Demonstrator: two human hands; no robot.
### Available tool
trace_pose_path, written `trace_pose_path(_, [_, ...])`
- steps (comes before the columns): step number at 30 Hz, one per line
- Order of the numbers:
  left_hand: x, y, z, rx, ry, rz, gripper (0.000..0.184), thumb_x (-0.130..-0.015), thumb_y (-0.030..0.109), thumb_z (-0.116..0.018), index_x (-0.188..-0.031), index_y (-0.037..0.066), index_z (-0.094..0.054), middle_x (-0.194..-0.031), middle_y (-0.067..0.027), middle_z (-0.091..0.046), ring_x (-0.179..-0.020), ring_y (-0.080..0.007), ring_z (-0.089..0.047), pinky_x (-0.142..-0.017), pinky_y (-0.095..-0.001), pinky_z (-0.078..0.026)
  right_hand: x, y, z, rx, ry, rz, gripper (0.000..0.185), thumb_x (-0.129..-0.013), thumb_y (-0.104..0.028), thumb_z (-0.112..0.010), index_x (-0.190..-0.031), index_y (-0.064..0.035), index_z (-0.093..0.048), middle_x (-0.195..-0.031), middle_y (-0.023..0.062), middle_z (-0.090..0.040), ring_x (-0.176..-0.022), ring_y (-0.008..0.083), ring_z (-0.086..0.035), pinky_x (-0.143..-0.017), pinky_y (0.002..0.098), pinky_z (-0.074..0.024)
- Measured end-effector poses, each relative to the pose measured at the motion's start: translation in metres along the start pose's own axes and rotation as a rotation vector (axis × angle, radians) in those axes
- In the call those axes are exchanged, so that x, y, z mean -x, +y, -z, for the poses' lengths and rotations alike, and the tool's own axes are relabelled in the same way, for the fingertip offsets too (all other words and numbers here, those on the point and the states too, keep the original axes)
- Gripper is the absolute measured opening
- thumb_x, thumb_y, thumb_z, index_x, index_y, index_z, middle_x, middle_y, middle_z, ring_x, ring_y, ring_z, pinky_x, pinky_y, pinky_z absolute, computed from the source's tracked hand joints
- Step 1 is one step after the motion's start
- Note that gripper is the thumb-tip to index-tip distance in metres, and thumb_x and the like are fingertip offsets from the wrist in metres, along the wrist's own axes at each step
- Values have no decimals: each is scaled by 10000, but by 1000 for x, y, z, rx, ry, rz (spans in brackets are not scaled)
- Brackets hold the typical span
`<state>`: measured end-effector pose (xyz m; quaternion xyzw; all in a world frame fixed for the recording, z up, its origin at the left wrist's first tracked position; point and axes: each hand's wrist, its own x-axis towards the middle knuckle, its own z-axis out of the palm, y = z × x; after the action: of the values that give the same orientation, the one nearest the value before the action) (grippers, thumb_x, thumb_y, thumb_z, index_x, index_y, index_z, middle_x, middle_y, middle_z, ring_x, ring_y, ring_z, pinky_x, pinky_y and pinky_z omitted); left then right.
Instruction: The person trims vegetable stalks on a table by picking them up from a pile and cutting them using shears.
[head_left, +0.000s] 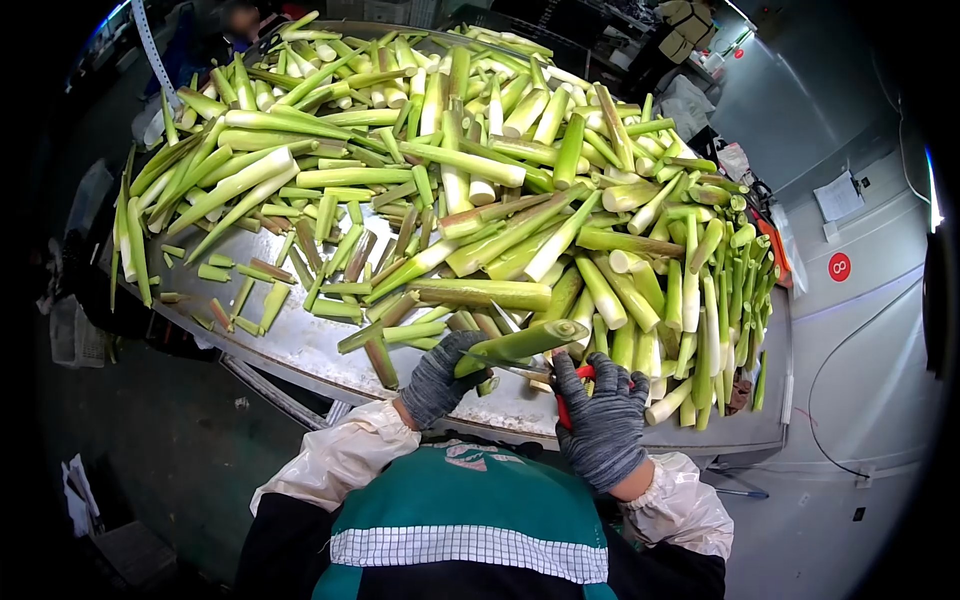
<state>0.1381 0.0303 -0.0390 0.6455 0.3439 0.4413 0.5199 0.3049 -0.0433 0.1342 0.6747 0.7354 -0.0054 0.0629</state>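
Near the front edge of the table, my left hand (436,380), in a grey knit glove, is closed around a thick green water bamboo stalk (520,343). The stalk lies slanted, its cut end pointing right. My right hand (606,425), gloved the same way, grips red-handled shears (563,411). Their metal blades reach left just under the stalk; whether they touch it I cannot tell. Beyond both hands lies a large heap of green and white stalks (480,240). Short cut-off pieces (340,309) are scattered on the left part of the metal table (300,350).
Stalks stand packed together at the table's right side (735,300). A grey wall with a red round sign (842,267) rises on the right. At the far left, a pale crate (78,335) sits on the floor. Other people are partly visible beyond the table.
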Motion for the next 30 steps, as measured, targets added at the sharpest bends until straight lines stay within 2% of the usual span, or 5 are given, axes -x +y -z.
trace_pose_path(8, [-4,-8,1,19,-38,47,421,-718,139,-672,-1094,71,-496,-1018,-137,-543,-944,-278,-533,-820,-351,-428,-10,-2,6,-19,-70,-4,713,-701,-218,-599,-1319,-283,-251,-1161,215,-372,-1070,337,-402,-871,621,-228])
trace_pose_path(11, [-5,-7,2,-9,-58,48,422,-720,144,-670,-1096,66,-494,-1018,-139,-543,-955,-281,-528,-830,-353,-424,-12,0,1,16,-39,14,698,-705,-194,-589,-1317,-275,-264,-1117,214,-394,-1028,341,-417,-857,600,-253])
trace_pose_path(16, [-7,-1,4,-64,-74,28,428,-725,150,-662,-1105,61,-487,-1024,-144,-542,-969,-288,-522,-840,-358,-418,-14,13,-10,-100,104,147,638,-695,-133,-574,-1285,-208,-346,-988,225,-445,-862,341,-467,-767,455,-357])
trace_pose_path(26, [-10,1,8,-116,-115,-8,429,-728,165,-659,-1104,61,-482,-1031,-149,-539,-963,-303,-520,-829,-367,-421,-22,22,-7,-170,48,217,595,-690,-118,-563,-1255,-178,-388,-895,195,-469,-783,327,-487,-688,429,-381])
trace_pose_path(30, [-10,-5,6,-66,-104,29,419,-722,176,-669,-1084,60,-494,-1027,-145,-542,-951,-296,-524,-822,-363,-422,-30,17,-6,-51,149,250,575,-701,-106,-549,-1251,-153,-390,-867,183,-475,-754,314,-492,-669,419,-383])
